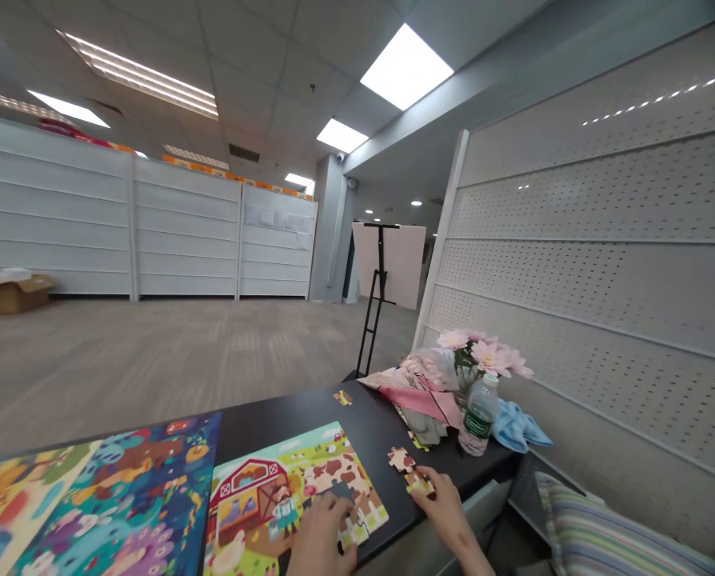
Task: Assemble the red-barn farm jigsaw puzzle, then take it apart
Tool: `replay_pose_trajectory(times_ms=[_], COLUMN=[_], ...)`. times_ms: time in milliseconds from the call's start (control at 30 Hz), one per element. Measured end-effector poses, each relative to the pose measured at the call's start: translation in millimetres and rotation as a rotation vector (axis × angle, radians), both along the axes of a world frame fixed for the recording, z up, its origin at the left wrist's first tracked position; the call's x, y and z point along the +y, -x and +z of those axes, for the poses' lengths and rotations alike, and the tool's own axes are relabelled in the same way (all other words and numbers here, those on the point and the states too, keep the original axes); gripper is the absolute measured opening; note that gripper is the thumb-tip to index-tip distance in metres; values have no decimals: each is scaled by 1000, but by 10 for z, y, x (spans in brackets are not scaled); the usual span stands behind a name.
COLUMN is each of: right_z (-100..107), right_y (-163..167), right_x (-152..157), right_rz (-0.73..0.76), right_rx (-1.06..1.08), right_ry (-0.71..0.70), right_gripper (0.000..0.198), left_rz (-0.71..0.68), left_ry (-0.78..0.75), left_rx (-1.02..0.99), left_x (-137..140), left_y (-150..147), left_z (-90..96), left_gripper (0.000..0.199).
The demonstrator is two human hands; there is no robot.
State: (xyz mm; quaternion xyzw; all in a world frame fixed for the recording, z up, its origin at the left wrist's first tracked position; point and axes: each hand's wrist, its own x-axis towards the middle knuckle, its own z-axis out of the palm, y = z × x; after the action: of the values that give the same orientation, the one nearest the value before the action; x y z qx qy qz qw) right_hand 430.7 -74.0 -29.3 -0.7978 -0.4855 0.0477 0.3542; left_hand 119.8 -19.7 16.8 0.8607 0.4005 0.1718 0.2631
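The farm puzzle (282, 504) lies flat on the counter (261, 420), with a grey gap (341, 490) left unfilled at its right side. Over its near right part the left hand (327, 532) is curved, thumb and forefinger apart; if weight were leaned there, fitted pieces could be lifted or pushed out of line.

Just right of the puzzle, a yellow piece (419, 483) is touched by the thumb and forefinger of the right hand (445, 508); whether it is clamped or merely touched cannot be told. Because the counter's near edge is close, the piece could be dropped over it by a slip. The brown-and-white piece (401, 459), just beyond, could be nudged away by the same fingers.

Farther out, a small piece (343, 398) lies near the far edge and could be knocked off. Another piece (417, 441) is partly covered by the wrapping (421, 400) and could be overlooked. The bottle (478, 420), upright at the right, could be tipped by a wide reach.
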Motion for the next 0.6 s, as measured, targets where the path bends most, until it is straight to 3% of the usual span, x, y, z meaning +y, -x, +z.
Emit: replay_pose_trajectory(times_ms=[167, 400, 600], right_z=[0, 22, 183], right_y=[9, -2, -126], right_x=[-12, -9, 7], right_rz=[8, 14, 29], right_rx=[30, 126, 315], right_ry=[-20, -59, -133], right_gripper=[50, 47, 64], left_rz=[-12, 0, -11], left_ry=[-39, -75, -90], left_rx=[37, 45, -76], left_x=[-12, -55, -44], left_y=[-22, -44, 185], left_z=[-3, 14, 47], left_gripper=[33, 29, 58])
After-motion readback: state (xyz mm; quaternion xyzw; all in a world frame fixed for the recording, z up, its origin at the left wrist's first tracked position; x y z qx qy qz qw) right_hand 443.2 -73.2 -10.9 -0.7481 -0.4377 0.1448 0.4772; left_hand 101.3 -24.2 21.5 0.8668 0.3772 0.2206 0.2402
